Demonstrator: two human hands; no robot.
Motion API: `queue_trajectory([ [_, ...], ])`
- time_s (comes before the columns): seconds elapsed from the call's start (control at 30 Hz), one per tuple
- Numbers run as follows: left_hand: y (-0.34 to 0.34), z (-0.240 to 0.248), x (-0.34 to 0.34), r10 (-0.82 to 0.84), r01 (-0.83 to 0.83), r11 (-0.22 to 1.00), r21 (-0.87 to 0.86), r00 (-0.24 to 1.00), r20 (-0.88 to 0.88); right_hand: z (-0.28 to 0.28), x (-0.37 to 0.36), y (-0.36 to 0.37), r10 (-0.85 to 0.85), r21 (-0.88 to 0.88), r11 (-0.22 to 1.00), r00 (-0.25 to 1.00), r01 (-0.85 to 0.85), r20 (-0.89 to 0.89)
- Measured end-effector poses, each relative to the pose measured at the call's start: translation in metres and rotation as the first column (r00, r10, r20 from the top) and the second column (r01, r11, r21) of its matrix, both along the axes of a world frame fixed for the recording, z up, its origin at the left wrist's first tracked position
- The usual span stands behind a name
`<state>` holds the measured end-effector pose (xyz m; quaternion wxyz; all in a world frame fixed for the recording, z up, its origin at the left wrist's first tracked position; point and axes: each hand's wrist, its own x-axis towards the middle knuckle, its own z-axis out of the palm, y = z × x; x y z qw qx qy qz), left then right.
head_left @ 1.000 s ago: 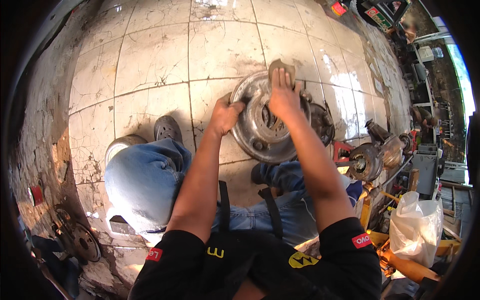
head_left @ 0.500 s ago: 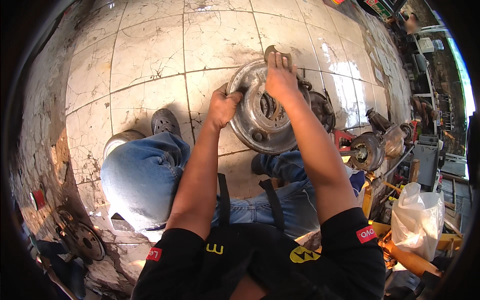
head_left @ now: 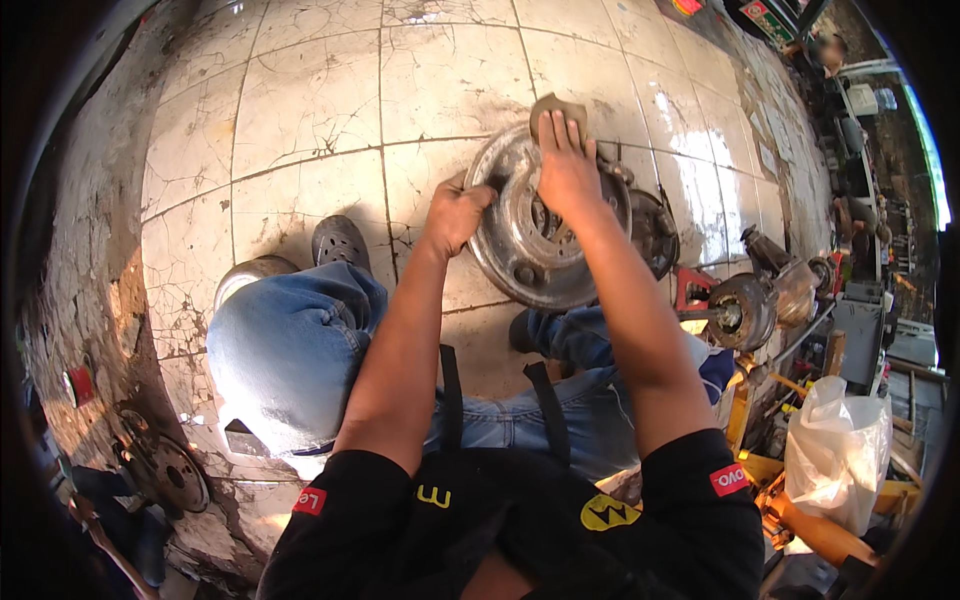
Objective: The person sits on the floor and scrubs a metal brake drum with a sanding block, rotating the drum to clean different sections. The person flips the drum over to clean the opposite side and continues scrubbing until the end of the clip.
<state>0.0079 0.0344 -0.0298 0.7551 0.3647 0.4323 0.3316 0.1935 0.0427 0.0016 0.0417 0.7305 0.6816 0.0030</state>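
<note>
A round, worn metal brake drum (head_left: 505, 262), with a large centre hole and smaller holes round it, is tilted up in front of me. My left hand (head_left: 458, 215) is closed round its left rim, thumb on the near face. At the drum's far edge my right hand (head_left: 568, 172) holds a brownish piece of sandpaper (head_left: 553, 104) under stretched fingers. The sandpaper's far corner sticks out past the fingertips; its underside and my right thumb are hidden. Just right of the drum sits a dark, greasy metal part (head_left: 655, 232), partly covered by it.
A cracked tile floor (head_left: 300, 110) spreads ahead. To the right stand an axle-like metal assembly (head_left: 745, 310), a red stand (head_left: 692, 288) and a clear plastic bag (head_left: 838, 450). A round metal plate (head_left: 175, 478) leans at lower left. My shoe (head_left: 340, 243) is left of the drum.
The view has shifted slightly, moving the scene a little right. My right hand has slid slightly on the drum's far edge, and more sandpaper shows. The left hand keeps its grip.
</note>
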Motion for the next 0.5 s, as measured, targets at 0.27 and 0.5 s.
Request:
queue_trajectory([
  [0.27, 0.001, 0.002, 0.005, 0.076, -0.076, 0.997, 0.01, 0.997, 0.011, 0.005, -0.022, -0.003, -0.002, -0.006, 1.0, 0.999, 0.001, -0.036],
  [0.5, -0.005, -0.001, 0.01, 0.066, -0.072, 0.994, 0.083, 0.995, 0.074, 0.02, -0.016, 0.031, -0.141, -0.097, 0.985, 0.99, 0.14, -0.006],
])
